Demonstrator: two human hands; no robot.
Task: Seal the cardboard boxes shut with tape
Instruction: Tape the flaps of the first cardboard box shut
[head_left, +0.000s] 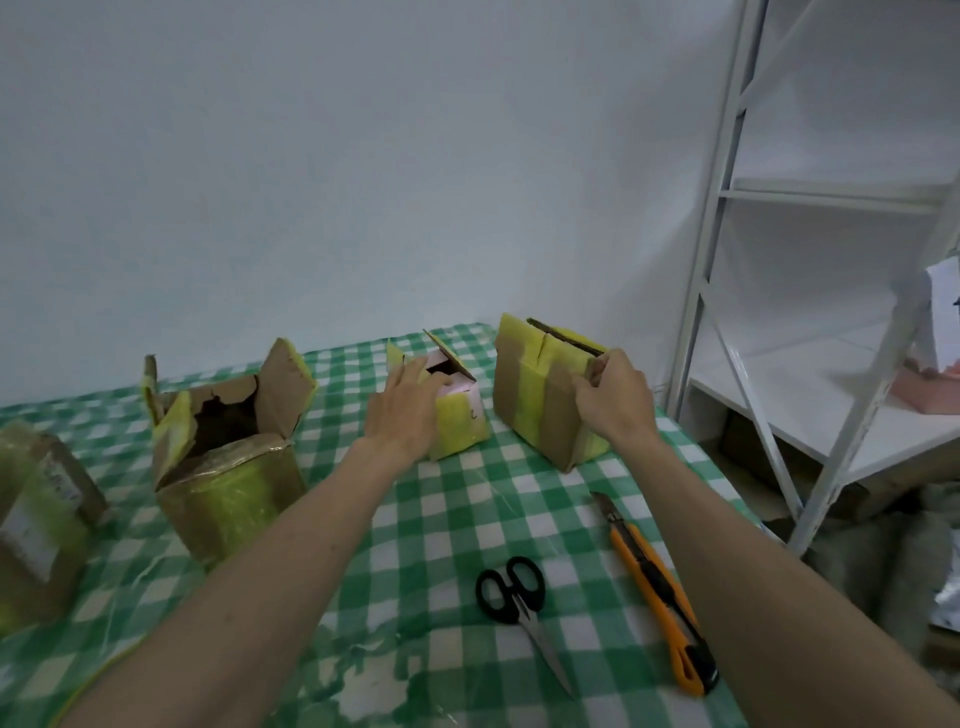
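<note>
The person is reaching across the green-and-white checked tablecloth (447, 519) with both arms; the left hand (402, 410) is lying with straight, slightly spread fingers against the near side of the small pink cardboard box with yellow tape (460, 410), whose top flaps are standing open; just to the right of that box, the right hand (615, 397) is pinching the upper right corner of the taller brown cardboard box banded in yellow tape (543, 395), its top flaps nearly closed; well left of the pink box a torn brown cardboard box with raised flaps (228, 457) is waiting open; nearer the person than the pink box, black-handled scissors (519, 603) and an orange utility knife (654, 592) are lying with their long axes running away from the person; no tape roll is showing, so the right hand seems nearer to closing a seam.
</note>
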